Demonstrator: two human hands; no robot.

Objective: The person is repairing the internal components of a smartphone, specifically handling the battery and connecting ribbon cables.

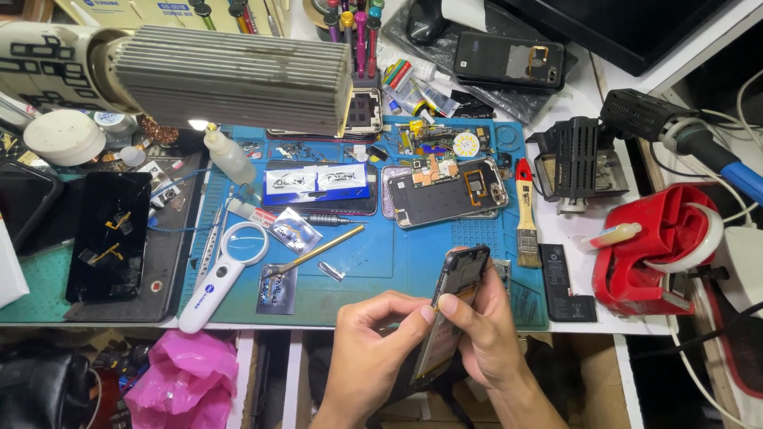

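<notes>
There is one view, from a camera worn on the person's head. It looks steeply down and forward over a cluttered workbench, near enough that the blue mat point(358, 270) fills the middle of the frame. The left hand point(373, 342) and right hand point(485, 334) enter from the bottom edge, close to the lens, over the bench's near edge. A lamp head point(230, 75) juts in at upper left, nearer the camera than the bench. The far edge of the frame reaches a monitor base point(628, 28).
</notes>
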